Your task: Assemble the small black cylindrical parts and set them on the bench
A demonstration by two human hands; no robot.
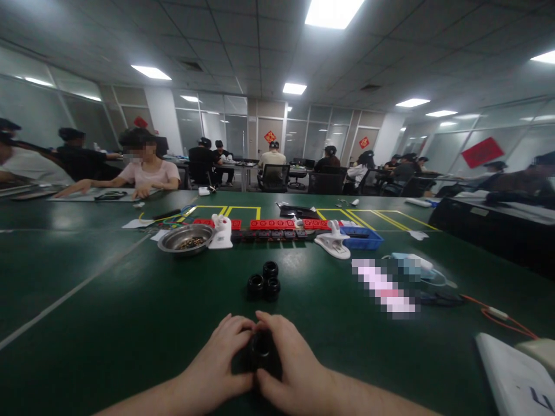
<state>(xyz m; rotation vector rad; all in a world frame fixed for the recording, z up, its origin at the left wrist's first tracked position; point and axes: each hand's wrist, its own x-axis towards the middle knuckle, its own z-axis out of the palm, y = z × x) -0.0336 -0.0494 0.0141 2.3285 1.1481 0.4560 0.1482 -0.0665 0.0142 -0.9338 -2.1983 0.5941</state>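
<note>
While my left hand (217,361) and right hand (289,365) meet low over the green tabletop (108,312), their fingers (236,329) are clamped together around a small black ring-shaped part (262,346), which sits between both palms, close to my body. Just beyond it, three more black ring parts (263,282) stand clustered on the tabletop, touching one another. Farther off lie a metal bowl (186,238), a row of red blocks (273,224) and a blue tray (362,238). Other people sit at tables behind.
</note>
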